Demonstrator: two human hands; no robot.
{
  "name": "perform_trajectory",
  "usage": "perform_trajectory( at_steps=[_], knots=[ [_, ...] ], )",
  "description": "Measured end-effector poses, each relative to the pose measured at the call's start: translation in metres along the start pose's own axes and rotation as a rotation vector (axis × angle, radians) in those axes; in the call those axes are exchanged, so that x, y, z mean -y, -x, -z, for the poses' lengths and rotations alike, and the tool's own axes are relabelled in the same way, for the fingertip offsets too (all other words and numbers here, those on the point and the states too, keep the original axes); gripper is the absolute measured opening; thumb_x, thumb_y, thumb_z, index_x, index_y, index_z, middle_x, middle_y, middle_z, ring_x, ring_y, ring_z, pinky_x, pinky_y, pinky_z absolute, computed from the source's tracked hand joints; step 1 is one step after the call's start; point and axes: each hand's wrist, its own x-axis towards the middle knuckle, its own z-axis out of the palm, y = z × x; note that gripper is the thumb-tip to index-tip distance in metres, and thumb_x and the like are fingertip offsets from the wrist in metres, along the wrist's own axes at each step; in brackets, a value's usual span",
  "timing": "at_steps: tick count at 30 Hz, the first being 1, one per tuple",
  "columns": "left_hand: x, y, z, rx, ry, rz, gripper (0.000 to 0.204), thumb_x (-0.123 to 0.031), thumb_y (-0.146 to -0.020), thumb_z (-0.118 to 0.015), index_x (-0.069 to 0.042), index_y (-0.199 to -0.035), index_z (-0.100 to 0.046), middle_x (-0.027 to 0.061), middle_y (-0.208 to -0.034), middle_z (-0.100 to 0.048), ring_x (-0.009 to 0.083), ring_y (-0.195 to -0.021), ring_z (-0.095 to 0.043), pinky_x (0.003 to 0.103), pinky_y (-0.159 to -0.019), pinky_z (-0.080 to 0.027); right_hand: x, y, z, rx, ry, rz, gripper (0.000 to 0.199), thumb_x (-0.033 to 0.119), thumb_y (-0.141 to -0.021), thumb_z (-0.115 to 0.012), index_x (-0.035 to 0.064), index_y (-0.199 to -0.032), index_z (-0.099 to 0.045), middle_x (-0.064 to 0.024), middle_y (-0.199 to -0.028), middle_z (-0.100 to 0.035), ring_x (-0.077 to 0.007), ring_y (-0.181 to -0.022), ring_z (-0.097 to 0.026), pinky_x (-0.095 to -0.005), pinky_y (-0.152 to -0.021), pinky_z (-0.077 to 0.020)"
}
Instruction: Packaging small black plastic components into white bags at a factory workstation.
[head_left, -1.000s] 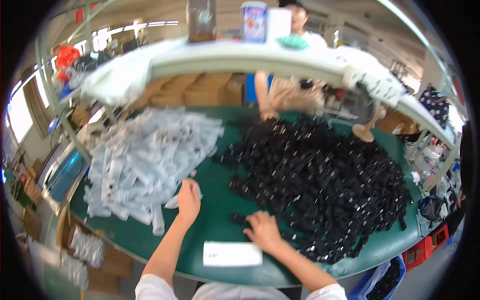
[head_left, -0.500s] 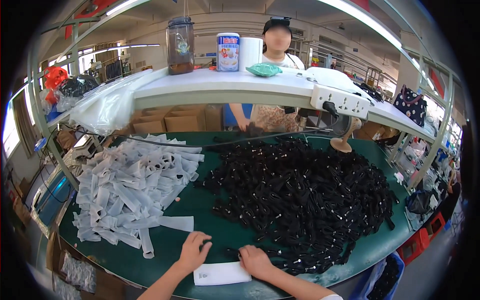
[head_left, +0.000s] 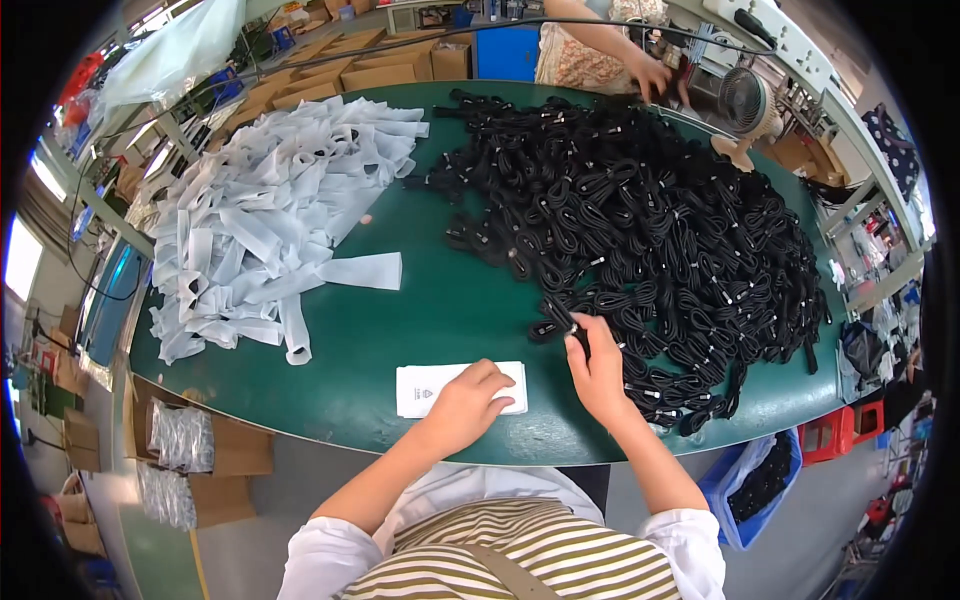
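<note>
At the near edge of the green table, my left hand (head_left: 462, 408) lies over a small stack of flat white bags (head_left: 418, 390) with a printed mark. Its fingers are curled in, fingertips at the right end of the top bag. To the right, my right hand (head_left: 597, 372) pinches a coiled black cable (head_left: 560, 316) between thumb and fingers. That cable is at the front left edge of a large heap of coiled black cables (head_left: 650, 220) with small metal plugs. A pile of whitish translucent sleeves (head_left: 260, 225) covers the table's left side; dark bits show in some openings.
Across the table (head_left: 400, 330), a co-worker's hand (head_left: 645, 72) reaches toward the heap's far edge. A small fan (head_left: 745, 100) stands at the far right. Cardboard boxes (head_left: 390, 72) sit behind. A blue bin (head_left: 755, 490) and red stool (head_left: 830, 435) are at the lower right.
The view has tilted downward. My left hand has come down onto the white bags, and my right hand has left them and taken hold of a cable. The co-worker's arm reaches farther over the heap.
</note>
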Motion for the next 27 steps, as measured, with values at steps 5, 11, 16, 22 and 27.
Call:
perform_trajectory(
  at_steps=[5,11,16,22,27],
  knots=[
    [0.001,0.007,-0.017,-0.013,-0.149,-0.005,0.013,-0.005,-0.080,-0.073,-0.004,-0.090,-0.064,0.0098,-0.088,-0.060,0.0228,-0.070,-0.061,0.033,-0.062,-0.051,0.013,0.039,0.006,0.075,-0.168,-0.024,0.036,-0.001,-0.086,-0.065,0.0025,-0.122,-0.059,-0.0142,-0.091,-0.060,-0.0278,-0.074,-0.060,-0.0315,-0.066,-0.0490],
    [-0.001,0.008,-0.012,-0.002,0.102,0.241,0.012,-0.002,-0.081,-0.072,-0.004,-0.088,-0.063,0.0078,-0.083,-0.061,0.0209,-0.067,-0.059,0.031,-0.062,-0.050,0.021,0.057,0.017,0.128,-0.070,0.058,0.037,0.001,-0.085,-0.069,0.0042,-0.121,-0.062,-0.0119,-0.088,-0.062,-0.0243,-0.066,-0.060,-0.0290,-0.062,-0.0489],
    [0.004,0.010,-0.013,-0.068,0.316,0.312,0.013,0.001,-0.081,-0.072,-0.003,-0.089,-0.063,0.0083,-0.086,-0.063,0.0200,-0.069,-0.058,0.030,-0.062,-0.050,0.018,0.054,0.023,0.265,0.033,0.192,0.037,0.003,-0.084,-0.070,0.0055,-0.121,-0.063,-0.0110,-0.087,-0.063,-0.0225,-0.062,-0.059,-0.0289,-0.058,-0.0493],
    [0.002,0.009,-0.005,-0.061,0.261,-0.017,0.016,0.004,-0.078,-0.072,-0.003,-0.089,-0.063,0.0094,-0.097,-0.063,0.0237,-0.082,-0.059,0.032,-0.069,-0.050,0.010,0.056,0.012,0.376,-0.338,-0.109,0.028,0.006,-0.085,-0.070,0.0058,-0.113,-0.066,-0.0068,-0.083,-0.062,-0.0183,-0.059,-0.059,-0.0301,-0.054,-0.0490],
    [-0.012,0.003,0.007,-0.036,0.074,-0.209,0.023,0.005,-0.071,-0.073,-0.007,-0.088,-0.062,0.0081,-0.108,-0.061,0.0309,-0.100,-0.054,0.039,-0.084,-0.047,0.009,0.048,0.010,0.600,-0.875,-1.013,0.025,0.006,-0.087,-0.068,0.0047,-0.112,-0.066,-0.0076,-0.087,-0.061,-0.0167,-0.071,-0.060,-0.0277,-0.064,-0.0511]
  ],
)
